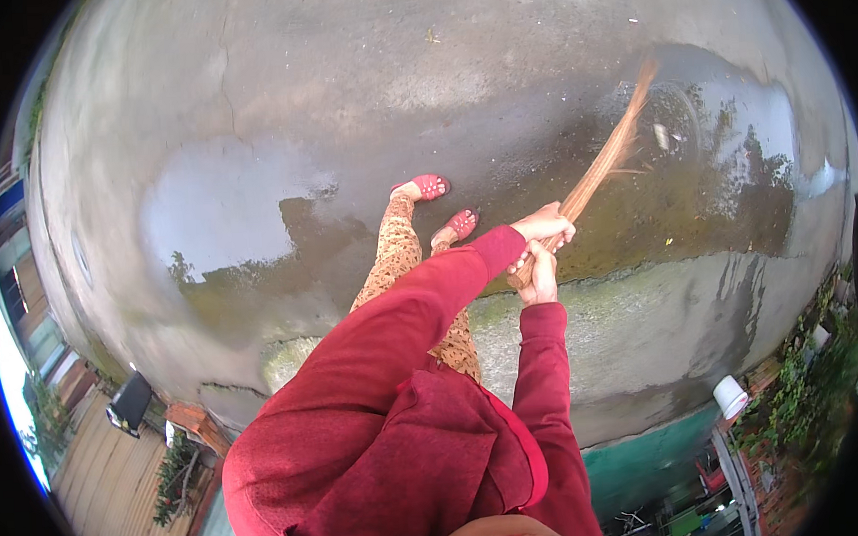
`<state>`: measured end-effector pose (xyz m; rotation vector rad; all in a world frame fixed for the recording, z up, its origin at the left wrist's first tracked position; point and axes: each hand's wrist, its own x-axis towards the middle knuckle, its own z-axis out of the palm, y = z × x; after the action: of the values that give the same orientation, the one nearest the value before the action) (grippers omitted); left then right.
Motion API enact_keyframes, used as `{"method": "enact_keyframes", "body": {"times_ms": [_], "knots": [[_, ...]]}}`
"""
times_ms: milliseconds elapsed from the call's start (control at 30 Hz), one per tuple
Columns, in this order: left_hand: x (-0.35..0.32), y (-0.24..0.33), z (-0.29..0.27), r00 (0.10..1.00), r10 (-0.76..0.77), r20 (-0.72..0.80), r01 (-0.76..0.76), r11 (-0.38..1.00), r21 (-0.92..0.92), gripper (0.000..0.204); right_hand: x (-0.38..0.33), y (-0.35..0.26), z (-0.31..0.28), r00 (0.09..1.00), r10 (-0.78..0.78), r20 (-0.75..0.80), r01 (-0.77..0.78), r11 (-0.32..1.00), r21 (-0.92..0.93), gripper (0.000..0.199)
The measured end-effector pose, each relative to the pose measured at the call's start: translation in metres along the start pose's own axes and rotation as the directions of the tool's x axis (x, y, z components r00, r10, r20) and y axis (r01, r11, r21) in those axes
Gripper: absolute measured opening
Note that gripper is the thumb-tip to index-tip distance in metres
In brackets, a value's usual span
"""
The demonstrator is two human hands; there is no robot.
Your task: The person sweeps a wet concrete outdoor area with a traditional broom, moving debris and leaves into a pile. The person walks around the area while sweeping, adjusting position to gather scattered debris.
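Note:
A broom of bundled thin tan sticks (602,165) slants up and to the right over the puddle, its splayed tips slightly blurred. My left hand (546,226), at the end of a red sleeve crossing my body, wraps round the bundle partway up. Just below it, my right hand (541,275) is closed round the bundle near its butt end. The two hands nearly touch. Whether the broom's tips press on the ground I cannot tell. A small pale scrap (662,136) lies in the water beside the bristles.
Shallow water (224,204) spreads over the concrete ground (346,63), reflecting sky and plants. My feet in red sandals (430,187) stand at its middle. A low mossy concrete edge (619,304) runs behind. A white bucket (730,396) sits lower right by green plants (802,397).

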<state>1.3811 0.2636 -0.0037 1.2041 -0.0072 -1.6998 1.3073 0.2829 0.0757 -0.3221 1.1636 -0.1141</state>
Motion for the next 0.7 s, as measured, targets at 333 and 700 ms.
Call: {"method": "enact_keyframes", "body": {"times_ms": [333, 700], "knots": [[-0.208, -0.039, -0.076, 0.620, 0.005, -0.785, -0.052, 0.998, -0.035, 0.028, -0.058, 0.110, 0.039, 0.637, 0.665, 0.390, -0.649, 0.736, -0.194, 0.008], [-0.065, -0.107, 0.020, 0.847, -0.164, -0.506, 0.280, 0.946, 0.162, 0.058, -0.054, 0.054, -0.078, 0.885, 0.461, 0.071, -0.461, 0.840, 0.285, 0.012]]}}
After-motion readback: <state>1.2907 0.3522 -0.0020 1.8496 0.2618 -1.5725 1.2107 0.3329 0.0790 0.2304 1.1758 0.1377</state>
